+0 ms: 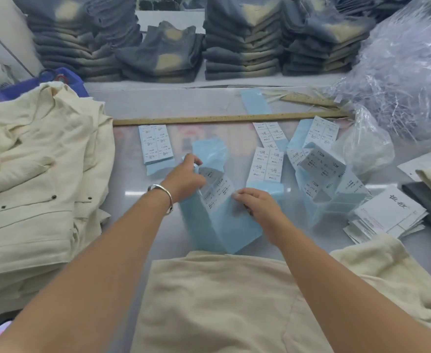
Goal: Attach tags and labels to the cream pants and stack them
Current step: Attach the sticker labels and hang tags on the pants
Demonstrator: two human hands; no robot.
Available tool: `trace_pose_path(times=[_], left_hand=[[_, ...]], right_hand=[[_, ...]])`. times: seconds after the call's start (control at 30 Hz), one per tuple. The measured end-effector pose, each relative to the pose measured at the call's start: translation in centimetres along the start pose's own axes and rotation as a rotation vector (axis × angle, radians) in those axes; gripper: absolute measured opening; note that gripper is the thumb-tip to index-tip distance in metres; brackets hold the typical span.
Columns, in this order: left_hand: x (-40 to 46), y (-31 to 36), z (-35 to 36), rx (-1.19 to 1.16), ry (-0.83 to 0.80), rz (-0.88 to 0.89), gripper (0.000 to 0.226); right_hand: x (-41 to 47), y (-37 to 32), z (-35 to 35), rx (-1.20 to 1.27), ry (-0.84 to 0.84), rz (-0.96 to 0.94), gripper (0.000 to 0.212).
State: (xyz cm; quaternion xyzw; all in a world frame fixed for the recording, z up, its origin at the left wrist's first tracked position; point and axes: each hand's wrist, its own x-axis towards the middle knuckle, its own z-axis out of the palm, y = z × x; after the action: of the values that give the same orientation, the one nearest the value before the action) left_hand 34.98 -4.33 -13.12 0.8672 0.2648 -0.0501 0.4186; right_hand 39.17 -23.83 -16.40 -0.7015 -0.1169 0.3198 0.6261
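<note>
A cream pair of pants (217,304) lies flat at the table's near edge, under my forearms. Just beyond it is a long blue backing strip with white printed labels (218,192). My left hand (184,178) pinches the strip's upper part, fingers curled on it. My right hand (256,203) pinches the strip's right edge by the labels. On the left stands a stack of cream pants (36,174). White hang tags (387,215) lie at the right.
More label strips (156,145) (266,164) (324,169) lie across the table's middle. A long wooden ruler (224,119) runs behind them. Stacks of grey jeans (242,39) line the back. Crumpled plastic bags (403,72) fill the right rear. More cream cloth (398,273) lies at the right.
</note>
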Motion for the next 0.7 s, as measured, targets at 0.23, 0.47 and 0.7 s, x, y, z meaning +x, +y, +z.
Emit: trace_pose_path(times=[0.23, 0.47, 0.7], left_hand=[[2.4, 5.5, -3.6, 0.252, 0.032, 0.347, 0.037], [2.3, 3.8, -2.9, 0.214, -0.013, 0.335, 0.043], [2.9, 2.4, -1.6, 0.241, 0.02, 0.286, 0.043]], right_hand=[[-0.1, -1.0, 0.2, 0.027, 0.016, -0.198, 0.015], [0.0, 0.8, 1.4, -0.021, -0.041, -0.05, 0.037], [-0.4, 1.7, 2.8, 0.011, -0.141, -0.072, 0.013]])
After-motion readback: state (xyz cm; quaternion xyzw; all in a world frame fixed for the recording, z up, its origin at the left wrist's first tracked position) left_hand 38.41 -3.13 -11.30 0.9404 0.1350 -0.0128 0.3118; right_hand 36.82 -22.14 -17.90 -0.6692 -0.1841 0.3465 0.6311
